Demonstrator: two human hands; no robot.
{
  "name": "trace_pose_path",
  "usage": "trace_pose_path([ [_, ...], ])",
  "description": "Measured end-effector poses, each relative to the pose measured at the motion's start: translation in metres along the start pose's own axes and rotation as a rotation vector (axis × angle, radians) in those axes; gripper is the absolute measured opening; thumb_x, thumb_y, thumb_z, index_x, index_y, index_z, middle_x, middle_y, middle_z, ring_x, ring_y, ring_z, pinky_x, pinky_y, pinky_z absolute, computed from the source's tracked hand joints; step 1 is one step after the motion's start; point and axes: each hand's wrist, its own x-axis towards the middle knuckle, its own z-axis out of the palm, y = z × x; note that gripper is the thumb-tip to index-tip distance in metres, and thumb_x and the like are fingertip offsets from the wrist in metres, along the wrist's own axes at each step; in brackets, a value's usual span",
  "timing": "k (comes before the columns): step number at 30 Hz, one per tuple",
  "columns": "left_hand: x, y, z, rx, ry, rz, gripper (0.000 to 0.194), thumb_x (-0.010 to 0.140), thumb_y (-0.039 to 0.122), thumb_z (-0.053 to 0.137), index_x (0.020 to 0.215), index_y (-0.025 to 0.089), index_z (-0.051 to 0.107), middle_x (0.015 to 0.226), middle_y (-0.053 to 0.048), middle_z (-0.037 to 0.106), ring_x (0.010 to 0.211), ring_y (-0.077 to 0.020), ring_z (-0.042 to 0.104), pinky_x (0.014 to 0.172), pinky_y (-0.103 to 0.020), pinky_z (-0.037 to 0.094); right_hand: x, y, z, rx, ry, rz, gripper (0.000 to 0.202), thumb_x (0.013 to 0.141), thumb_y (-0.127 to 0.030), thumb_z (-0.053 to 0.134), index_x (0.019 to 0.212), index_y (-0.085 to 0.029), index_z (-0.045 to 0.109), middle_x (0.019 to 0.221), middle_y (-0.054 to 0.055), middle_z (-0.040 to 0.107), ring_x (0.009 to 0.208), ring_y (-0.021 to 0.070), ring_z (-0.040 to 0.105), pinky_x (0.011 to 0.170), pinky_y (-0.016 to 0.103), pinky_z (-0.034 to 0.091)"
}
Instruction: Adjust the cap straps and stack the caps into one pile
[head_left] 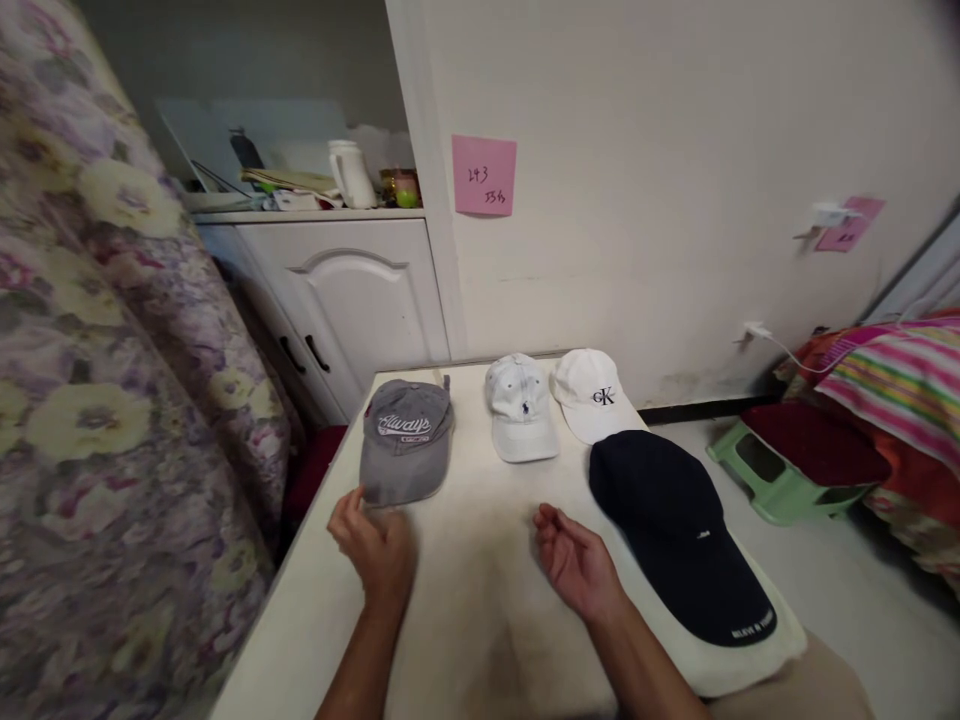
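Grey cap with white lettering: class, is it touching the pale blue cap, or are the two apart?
Apart. The head view shows a strip of tabletop between the grey cap and the pale blue cap.

A grey fabric baseball cap (407,450) with white "Always" lettering is resting crown-up on the counter (476,545), at left. A pale bluish fabric cap (520,405) and a white fabric "CK" cap (585,390) are sitting side by side farther right; a long-brimmed navy fabric cap (671,525) is lying nearer, brim slanting right.
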Motion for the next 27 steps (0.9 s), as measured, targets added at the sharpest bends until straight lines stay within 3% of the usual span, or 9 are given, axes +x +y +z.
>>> trace_pose_path([
  [4,0.001,0.001,0.006,-0.063,-0.064,0.132,0.037,0.085,0.024,0.051,0.121,0.013,0.056,0.117,-0.015,0.055,0.119,-0.031,0.052,0.106,-0.05,0.042,0.023,-0.009,0.012,-0.049,0.101,-0.132,0.02,0.095,-0.005,0.05,0.106,-0.007,0.067,0.104,0.017,0.077,0.078,0.0117,0.075,0.069,0.019,0.062],
  [9,-0.001,-0.004,0.012,-0.104,-0.208,0.12,0.026,0.088,0.025,0.048,0.108,0.017,0.062,0.1,-0.009,0.068,0.094,-0.0245,0.066,0.088,-0.037,0.053,0.057,-0.013,0.023,-0.083,0.13,-0.233,0.015,0.092,-0.002,0.055,0.094,-0.006,0.069,0.095,0.017,0.078,0.087,0.0157,0.077,0.071,0.019,0.062],
  [14,-0.002,-0.002,0.011,-0.115,-0.314,0.084,0.022,0.088,0.03,0.05,0.1,0.019,0.065,0.083,-0.004,0.072,0.069,-0.0194,0.068,0.065,-0.027,0.054,0.076,-0.01,0.025,-0.114,0.139,-0.297,0.013,0.088,0.0,0.058,0.092,-0.007,0.069,0.088,0.015,0.079,0.08,0.0176,0.077,0.065,0.021,0.063],
  [17,0.0,0.001,0.011,-0.093,-0.439,0.057,0.022,0.088,0.033,0.051,0.094,0.02,0.066,0.067,0.001,0.069,0.057,-0.0172,0.064,0.056,-0.025,0.05,0.082,-0.008,0.026,-0.116,0.139,-0.326,0.014,0.086,0.002,0.06,0.092,-0.008,0.069,0.087,0.013,0.079,0.077,0.0173,0.077,0.064,0.022,0.064],
  [21,0.003,0.005,0.014,-0.014,-0.642,0.015,0.025,0.087,0.038,0.049,0.092,0.021,0.067,0.063,0.003,0.067,0.058,-0.0172,0.064,0.057,-0.024,0.048,0.088,-0.01,0.028,-0.101,0.152,-0.34,0.013,0.085,0.002,0.061,0.087,-0.01,0.068,0.083,0.01,0.079,0.077,0.0174,0.077,0.064,0.022,0.063],
  [27,0.005,0.005,0.017,0.067,-0.743,0.005,0.027,0.089,0.041,0.047,0.092,0.023,0.067,0.071,0.002,0.071,0.065,-0.0173,0.066,0.061,-0.023,0.047,0.101,-0.018,0.032,-0.047,0.18,-0.334,0.013,0.087,0.001,0.06,0.085,-0.012,0.064,0.076,0.007,0.076,0.077,0.0182,0.077,0.064,0.022,0.063],
])
